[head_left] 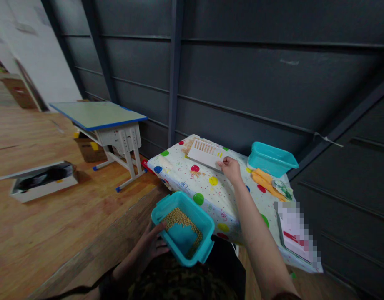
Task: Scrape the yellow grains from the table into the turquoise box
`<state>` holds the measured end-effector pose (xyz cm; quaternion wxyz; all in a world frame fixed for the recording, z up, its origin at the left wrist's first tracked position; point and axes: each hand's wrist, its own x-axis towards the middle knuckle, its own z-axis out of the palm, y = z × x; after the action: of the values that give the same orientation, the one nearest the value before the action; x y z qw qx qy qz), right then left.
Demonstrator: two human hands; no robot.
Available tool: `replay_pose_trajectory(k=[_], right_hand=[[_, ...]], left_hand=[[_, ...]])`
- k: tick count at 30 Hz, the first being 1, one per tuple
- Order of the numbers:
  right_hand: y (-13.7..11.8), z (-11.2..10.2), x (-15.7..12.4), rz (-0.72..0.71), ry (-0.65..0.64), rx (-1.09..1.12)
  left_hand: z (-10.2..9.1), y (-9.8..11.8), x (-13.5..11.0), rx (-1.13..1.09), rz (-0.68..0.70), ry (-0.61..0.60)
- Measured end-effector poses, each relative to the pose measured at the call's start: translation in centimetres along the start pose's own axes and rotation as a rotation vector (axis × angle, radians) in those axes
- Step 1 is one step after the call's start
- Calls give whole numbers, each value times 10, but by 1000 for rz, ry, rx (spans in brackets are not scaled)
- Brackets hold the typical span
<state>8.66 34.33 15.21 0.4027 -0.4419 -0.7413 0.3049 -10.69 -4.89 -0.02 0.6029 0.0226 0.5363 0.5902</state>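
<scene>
My left hand (154, 241) grips the near left side of a turquoise plastic basin (207, 223), thumb over the rim, just in front of the table's front edge. Yellowish soybeans (181, 217) lie spread over part of its bottom. On the table, my right hand (231, 167) pinches the right end of a white slotted board (201, 157), which has a row of narrow openings along its far side. Small tan grains (188, 148) are scattered around the board's left end, and a few more (197, 174) lie in front of it.
The table (169, 168) wears a balloon-print cloth and stands against a dark panelled wall. At its right are a second turquoise basin (268, 160), an orange cloth (265, 181), a crumpled clear bag (282, 188) and a flat, partly pixelated item (294, 233). A desk (101, 114) and an open white box (48, 187) are leftward.
</scene>
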Motion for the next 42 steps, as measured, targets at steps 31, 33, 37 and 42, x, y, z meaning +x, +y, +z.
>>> replay_pose_trajectory(k=[31, 33, 37, 42], right_hand=[[6, -46, -166, 2, 322, -268], [5, -45, -171, -12, 306, -260], [4, -43, -186, -18, 296, -227], [1, -43, -206, -21, 388, -274]], left_hand=[[19, 15, 8, 60, 29, 78], [24, 17, 3, 72, 19, 58], [25, 14, 2, 16, 28, 60], [24, 9, 8, -10, 38, 46]])
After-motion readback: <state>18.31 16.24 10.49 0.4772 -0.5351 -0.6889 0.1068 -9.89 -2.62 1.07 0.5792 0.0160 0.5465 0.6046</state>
